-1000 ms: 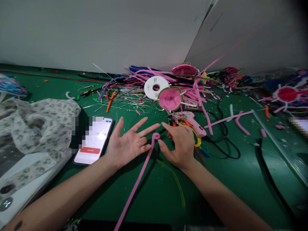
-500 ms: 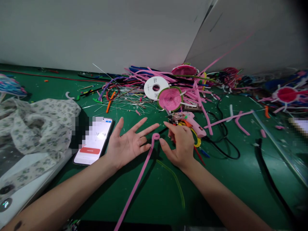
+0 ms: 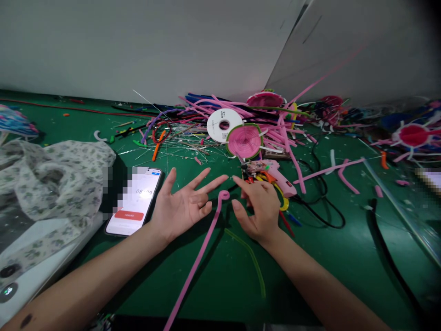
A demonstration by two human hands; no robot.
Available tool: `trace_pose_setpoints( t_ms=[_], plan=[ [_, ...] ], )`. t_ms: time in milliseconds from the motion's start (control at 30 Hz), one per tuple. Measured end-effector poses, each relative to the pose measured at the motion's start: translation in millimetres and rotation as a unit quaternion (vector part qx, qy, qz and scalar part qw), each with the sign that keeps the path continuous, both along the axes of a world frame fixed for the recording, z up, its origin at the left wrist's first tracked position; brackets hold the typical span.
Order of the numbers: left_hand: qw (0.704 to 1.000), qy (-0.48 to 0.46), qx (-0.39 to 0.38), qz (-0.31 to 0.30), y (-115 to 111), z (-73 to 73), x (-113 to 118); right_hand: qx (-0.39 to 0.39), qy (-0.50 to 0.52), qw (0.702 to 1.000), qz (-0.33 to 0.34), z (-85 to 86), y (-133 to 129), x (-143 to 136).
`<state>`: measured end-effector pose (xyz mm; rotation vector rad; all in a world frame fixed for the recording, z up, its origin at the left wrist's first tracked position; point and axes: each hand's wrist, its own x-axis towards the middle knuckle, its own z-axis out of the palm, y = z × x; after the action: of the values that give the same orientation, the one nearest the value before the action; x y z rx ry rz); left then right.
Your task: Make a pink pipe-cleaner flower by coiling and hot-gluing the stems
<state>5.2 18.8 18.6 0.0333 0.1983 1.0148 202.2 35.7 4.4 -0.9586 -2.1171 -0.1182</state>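
Observation:
A long pink strip (image 3: pixel 200 257) rises from the front edge of the table, its far end rolled into a small loop. My left hand (image 3: pixel 182 207) lies palm up just left of that loop, fingers spread, the two lower ones partly bent. Nothing is in it. To the right of the loop is my right hand (image 3: pixel 258 207), thumb and forefinger apart with a gap between them; its other fingers are curled and partly hidden. A thin yellow-green strip (image 3: pixel 251 257) lies below the right hand. Behind that hand rests a pink glue gun (image 3: pixel 280 181).
A phone (image 3: pixel 129 218) and patterned cloth (image 3: pixel 62 174) lie left. Toward the wall are a white spool (image 3: pixel 215 126), a round pink coiled piece (image 3: pixel 243 142) with a green rim, and heaped strips. A black cord (image 3: pixel 324 220) loops at right, near a clear sheet edge (image 3: pixel 396 207).
My left hand's two lower fingers have bent in, away from the pink strip. My right thumb has drawn slightly right, away from the loop. The pink strip has barely moved.

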Motion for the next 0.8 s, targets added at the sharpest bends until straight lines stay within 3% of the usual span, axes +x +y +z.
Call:
trace_pose_setpoints(
  t_ms=[533,800],
  plan=[
    [1.000,0.031,-0.006,-0.003,0.1,0.2,1.5,-0.017,-0.021,1.000,0.002,0.6,-0.7,-3.6],
    [1.000,0.025,0.006,-0.008,-0.1,-0.1,0.8,0.010,-0.005,1.000,-0.003,0.4,-0.2,-2.8]
  ],
)
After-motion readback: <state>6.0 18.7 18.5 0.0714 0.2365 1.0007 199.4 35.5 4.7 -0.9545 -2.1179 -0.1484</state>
